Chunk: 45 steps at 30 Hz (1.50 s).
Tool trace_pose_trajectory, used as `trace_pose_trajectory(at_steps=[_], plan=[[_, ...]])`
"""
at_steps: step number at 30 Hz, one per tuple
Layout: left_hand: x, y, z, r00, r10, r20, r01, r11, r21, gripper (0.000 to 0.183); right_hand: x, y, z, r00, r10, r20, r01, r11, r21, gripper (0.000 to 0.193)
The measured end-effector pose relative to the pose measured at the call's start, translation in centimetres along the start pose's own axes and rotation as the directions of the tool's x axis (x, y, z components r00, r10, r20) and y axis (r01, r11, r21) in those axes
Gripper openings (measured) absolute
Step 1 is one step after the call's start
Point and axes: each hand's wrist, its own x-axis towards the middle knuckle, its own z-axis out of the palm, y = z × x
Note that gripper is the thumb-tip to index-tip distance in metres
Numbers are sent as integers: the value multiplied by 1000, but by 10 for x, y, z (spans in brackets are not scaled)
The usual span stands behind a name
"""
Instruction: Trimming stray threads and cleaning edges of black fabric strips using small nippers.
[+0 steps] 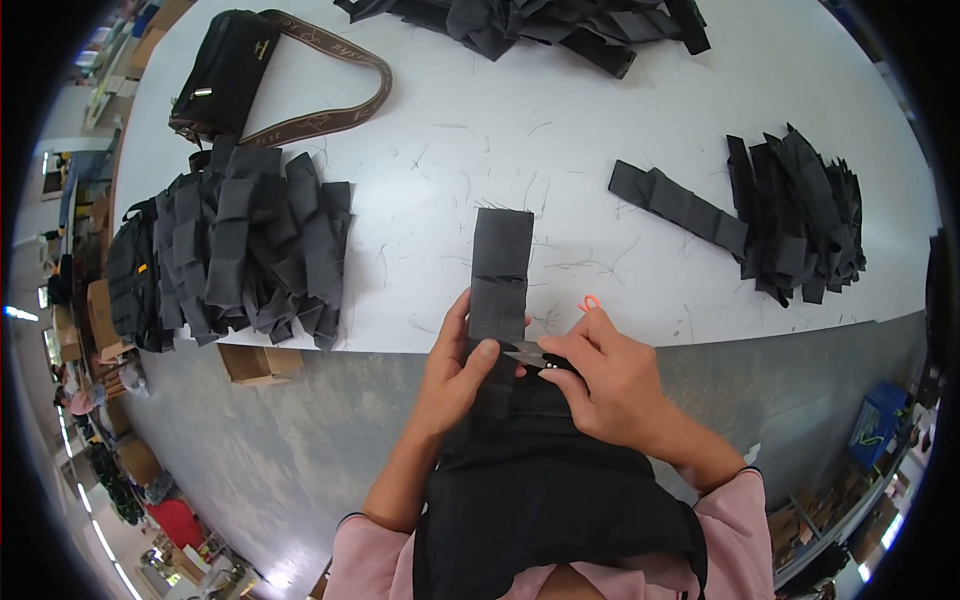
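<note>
My left hand (455, 375) grips a black fabric strip (502, 245) by its edges, thumb on top, at the near edge of the table. The strip's far part lies over the white tabletop, and its near end hangs toward my dark apron. Closed in my right hand (605, 375) is a pair of thread snips (524, 352), whose blades point left at the strip's right edge, close to my left thumb. A small orange-red loop (591, 302) shows above my right fingers. Whether the blades touch the cloth I cannot make out.
The white table (430, 200) carries loose thread bits. Black strips lie in a left pile (245, 240), a right pile (800, 215) and a far pile (530, 20). One single strip (680, 208) reaches out beside the right pile. A black shoulder bag (225, 75) rests far left.
</note>
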Motion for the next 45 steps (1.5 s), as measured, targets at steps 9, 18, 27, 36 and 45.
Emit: trace_pose_trajectory(at_steps=[9,18,27,36,45], plan=[[4,7,5,992,-120,-41,114,985,-128,60,-1,6,-2,997,39,-63,-38,999,22,26],[3,8,9,992,-119,-46,111,982,-153,59,3,3,4,993,-95,-73,83,985,-154,23],[2,11,9,988,-147,-51,136,976,-172,58,-4,6,6,987,-8,-162,6,1000,-17,22],[-1,12,5,987,-157,-34,151,979,-134,59,0,3,2,994,-46,-95,40,997,-61,24],[-1,13,4,987,-151,-62,145,984,-102,59,-2,0,11,996,5,-93,-7,1000,-25,22]])
